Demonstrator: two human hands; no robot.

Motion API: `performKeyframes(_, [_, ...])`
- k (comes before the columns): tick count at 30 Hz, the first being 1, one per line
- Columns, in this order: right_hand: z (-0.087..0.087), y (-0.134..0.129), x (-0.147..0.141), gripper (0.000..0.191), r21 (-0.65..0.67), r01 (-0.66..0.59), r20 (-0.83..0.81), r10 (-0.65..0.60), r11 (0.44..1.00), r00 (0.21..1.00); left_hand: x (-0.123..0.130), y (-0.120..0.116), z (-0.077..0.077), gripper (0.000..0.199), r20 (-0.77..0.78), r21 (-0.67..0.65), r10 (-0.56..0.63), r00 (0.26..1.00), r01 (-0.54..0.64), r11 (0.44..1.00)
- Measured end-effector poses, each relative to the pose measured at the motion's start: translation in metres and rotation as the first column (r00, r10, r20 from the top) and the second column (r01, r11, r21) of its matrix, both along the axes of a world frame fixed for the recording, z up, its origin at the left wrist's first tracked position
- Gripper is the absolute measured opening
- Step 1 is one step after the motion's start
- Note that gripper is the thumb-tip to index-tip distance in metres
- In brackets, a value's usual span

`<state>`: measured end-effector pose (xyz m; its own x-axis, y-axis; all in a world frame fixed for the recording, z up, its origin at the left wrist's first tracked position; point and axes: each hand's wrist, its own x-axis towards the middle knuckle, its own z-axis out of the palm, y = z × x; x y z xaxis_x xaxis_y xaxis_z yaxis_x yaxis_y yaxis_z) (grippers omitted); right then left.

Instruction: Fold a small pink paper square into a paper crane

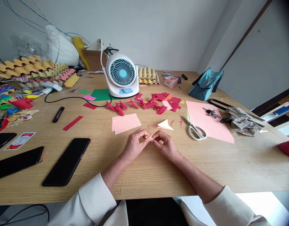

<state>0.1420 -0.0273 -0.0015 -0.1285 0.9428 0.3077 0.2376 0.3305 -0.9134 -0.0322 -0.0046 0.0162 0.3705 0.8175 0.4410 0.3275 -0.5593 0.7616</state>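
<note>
My left hand (134,143) and my right hand (165,145) meet over the middle of the table. Between their fingertips they pinch a small piece of pale pink paper (149,137), mostly covered by the fingers. Just beyond my left hand lie flat pale pink paper rectangles (126,123). A folded pale paper piece (165,125) rests beyond my right hand. Farther back, several red folded paper pieces (142,103) lie in a loose row. To the right are white-handled scissors (196,131), slightly open, their blades by a large pink sheet (205,117).
A white fan (122,73) stands at the back. Dark phones (66,161) and a black marker (58,115) lie to the left. Keys (212,113), crumpled grey cloth (243,121) and a blue bag (205,84) are on the right. Egg cartons (29,70) fill the back left.
</note>
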Motion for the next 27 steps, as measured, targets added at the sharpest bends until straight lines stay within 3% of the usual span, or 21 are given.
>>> performKeyframes(4, [0.0003, -0.001, 0.0021, 0.017, 0.034, -0.004, 0.055, 0.002, 0.999, 0.998, -0.0009, 0.0018, -0.0023, 0.011, 0.005, -0.048, -0.039, 0.999, 0.039, 0.998])
performKeyframes(14, [-0.0019, 0.0009, 0.0015, 0.019, 0.013, 0.013, 0.058, -0.014, 1.0, 0.998, 0.0012, -0.0022, -0.0031, 0.011, 0.014, -0.041, 0.057, 0.998, -0.056, 0.998])
performKeyframes(21, [0.003, -0.001, 0.0032, 0.023, 0.103, -0.018, 0.091, 0.008, 0.994, 0.996, 0.0016, -0.0022, -0.0078, 0.011, 0.046, -0.052, 0.025, 0.999, -0.023, 0.998])
performKeyframes(27, [0.0056, -0.0029, -0.0005, 0.02, 0.038, -0.026, 0.128, 0.021, 0.999, 0.992, 0.0033, -0.0047, -0.0049, 0.01, 0.055, -0.054, 0.068, 0.996, -0.065, 0.996])
